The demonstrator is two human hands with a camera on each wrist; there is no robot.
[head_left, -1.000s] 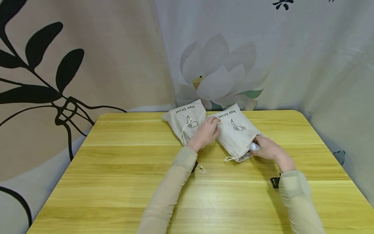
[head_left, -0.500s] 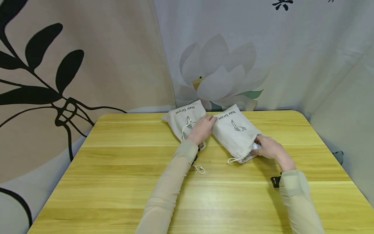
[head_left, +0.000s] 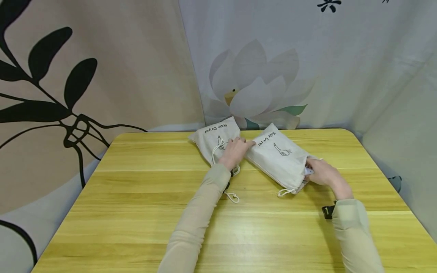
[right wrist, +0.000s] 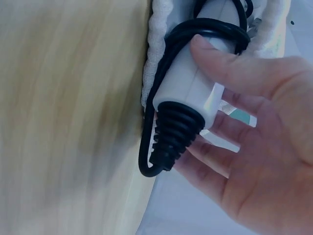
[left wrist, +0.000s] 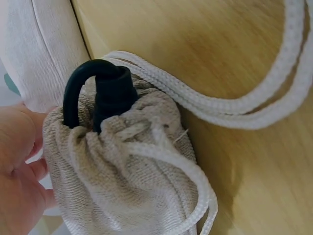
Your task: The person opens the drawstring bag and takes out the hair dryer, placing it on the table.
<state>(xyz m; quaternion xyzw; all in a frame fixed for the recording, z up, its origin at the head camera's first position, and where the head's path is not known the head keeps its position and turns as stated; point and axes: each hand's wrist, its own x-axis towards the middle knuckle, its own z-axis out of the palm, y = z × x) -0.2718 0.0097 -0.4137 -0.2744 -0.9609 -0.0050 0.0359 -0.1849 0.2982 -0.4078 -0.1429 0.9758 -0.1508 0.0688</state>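
Observation:
Two light cloth drawstring bags printed "Hair Dryer" lie towards the back of the table. My right hand (head_left: 322, 172) reaches into the mouth of the right bag (head_left: 273, 161). There it grips the white handle of a hair dryer (right wrist: 188, 83), thumb on top and fingers beneath; a black cord is wrapped round the handle, and the bag hides the rest. My left hand (head_left: 235, 152) rests over the left bag (head_left: 218, 131), its thumb reaching the right bag's edge. In the left wrist view, a black cord end (left wrist: 112, 93) pokes from the left bag's gathered mouth.
The wooden table (head_left: 136, 220) runs back to a printed curtain (head_left: 136, 68). White drawstrings (head_left: 233, 197) trail from the left bag towards the front, below my left wrist. A drawstring loop (head_left: 286, 192) hangs from the right bag's near corner.
The right bag has turned and its mouth has shifted right and nearer, together with my right hand. My left hand has moved slightly left, off the right bag's top and over the left bag.

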